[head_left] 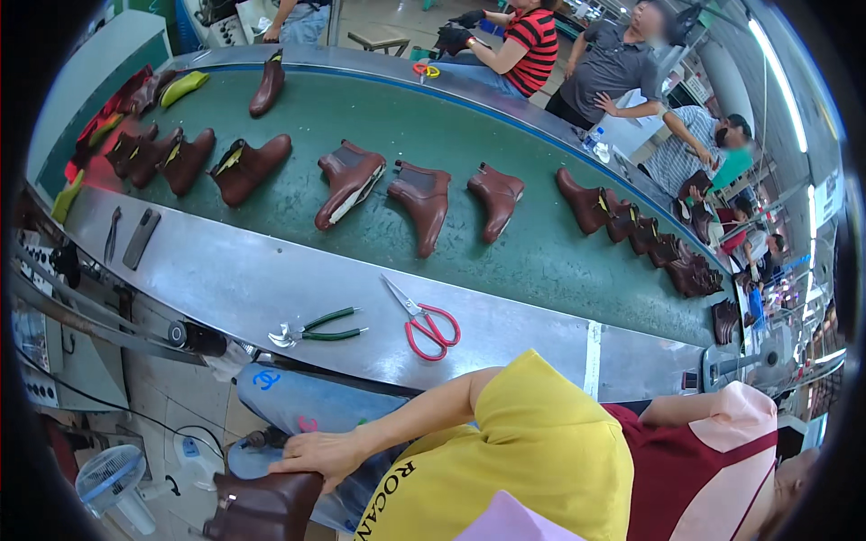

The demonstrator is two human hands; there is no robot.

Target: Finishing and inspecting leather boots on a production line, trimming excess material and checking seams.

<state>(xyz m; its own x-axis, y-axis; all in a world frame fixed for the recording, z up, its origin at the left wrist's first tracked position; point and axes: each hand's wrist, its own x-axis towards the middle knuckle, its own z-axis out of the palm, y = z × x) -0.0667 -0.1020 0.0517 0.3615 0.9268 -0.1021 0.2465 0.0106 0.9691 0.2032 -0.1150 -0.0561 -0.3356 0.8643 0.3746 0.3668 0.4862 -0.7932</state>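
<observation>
My right arm reaches to the lower left from a yellow sleeve. At its end, my right hand (323, 457) is closed on a dark brown ankle boot (262, 509), with the fingers pressed on the boot's edge. The boot is low beside the metal worktable, and the lower picture edge cuts it off. My left hand is not in view. On the metal table ledge, nearest to the right hand, lie green-handled pincers (320, 326) and red-handled scissors (424, 317), apart from each other. Blue denim (289, 397) with blue marks shows below the ledge.
Brown boots (419, 203) lie along the green conveyor (334, 270). A phone (142, 239) and a slim dark tool (112, 234) lie on the left ledge. Yellow-handled scissors (426, 70) are opposite. A person in pink and maroon (695, 451) is close at right; others work across. A fan (113, 482) stands lower left.
</observation>
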